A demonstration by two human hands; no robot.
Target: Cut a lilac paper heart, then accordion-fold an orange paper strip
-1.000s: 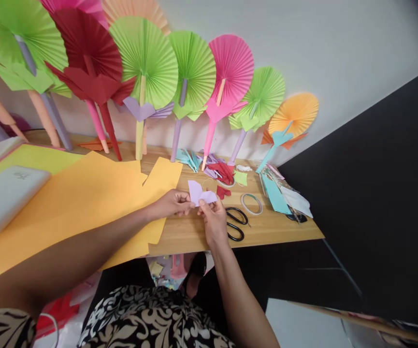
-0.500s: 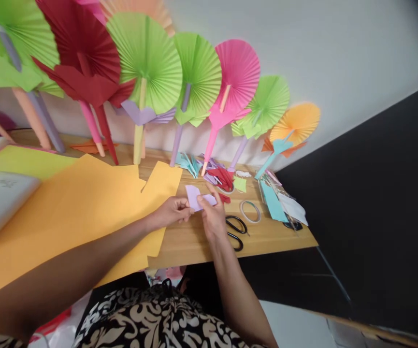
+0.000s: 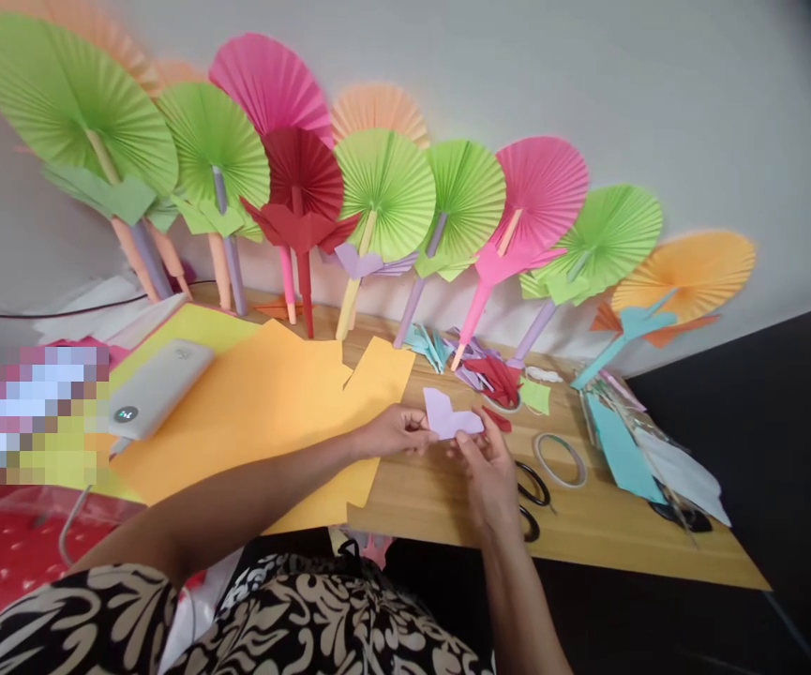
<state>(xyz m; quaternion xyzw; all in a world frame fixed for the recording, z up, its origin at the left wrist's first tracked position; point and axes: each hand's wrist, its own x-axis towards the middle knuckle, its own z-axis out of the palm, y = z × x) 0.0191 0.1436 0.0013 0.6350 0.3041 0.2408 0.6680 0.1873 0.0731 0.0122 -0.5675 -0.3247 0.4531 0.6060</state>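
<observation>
A small piece of lilac paper point(image 3: 450, 418), cut in a heart-like or winged outline, is held up between both hands over the wooden table. My left hand point(image 3: 397, 431) pinches its lower left corner, fingers curled. On its right end, my right hand point(image 3: 484, 457) grips it between thumb and fingers. Just right of that hand lie black-handled scissors point(image 3: 533, 486), partly hidden by the wrist. A roll of tape point(image 3: 560, 459) rests flat beyond them. Behind the hands are a pile of folded red paper point(image 3: 498, 379) and a light green paper piece point(image 3: 535, 397).
Large orange sheets point(image 3: 257, 403) cover the table's left, with a white power bank point(image 3: 162, 389) and its cable on them. Pleated paper fans on rolled sticks, such as a pink fan point(image 3: 544, 192), lean along the wall. Turquoise paper point(image 3: 623, 448) lies at the right end.
The view has swung left, so everything sits further right and more fans show. The lilac paper now faces me more openly, its notched outline visible, with both hands still on it.
</observation>
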